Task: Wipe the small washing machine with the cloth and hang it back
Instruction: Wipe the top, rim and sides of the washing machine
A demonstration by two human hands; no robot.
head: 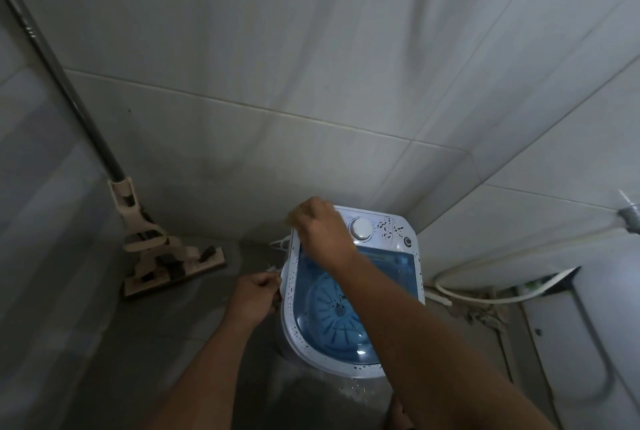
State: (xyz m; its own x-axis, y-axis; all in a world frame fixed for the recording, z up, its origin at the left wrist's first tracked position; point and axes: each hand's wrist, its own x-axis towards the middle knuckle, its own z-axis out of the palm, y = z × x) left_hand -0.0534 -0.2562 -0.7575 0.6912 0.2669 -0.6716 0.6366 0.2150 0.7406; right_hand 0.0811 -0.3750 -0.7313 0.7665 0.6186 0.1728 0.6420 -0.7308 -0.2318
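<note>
Head view: a small white washer point(349, 294) with a clear blue lid point(349, 311) stands on the floor in a tiled corner, its rim dotted with dark specks. The right hand point(320, 233) reaches across the lid to the washer's far left corner, fingers curled over a bit of cloth point(292, 215) that barely shows past the knuckles, pressing it on the rim. The left hand point(254, 296) sits at the washer's left edge, fingers curled and pinching the rim there. A white dial point(361, 228) lies just right of the right hand. A mop point(162, 253) leans against the left wall. A white hose point(485, 294) lies on the floor at right.
</note>
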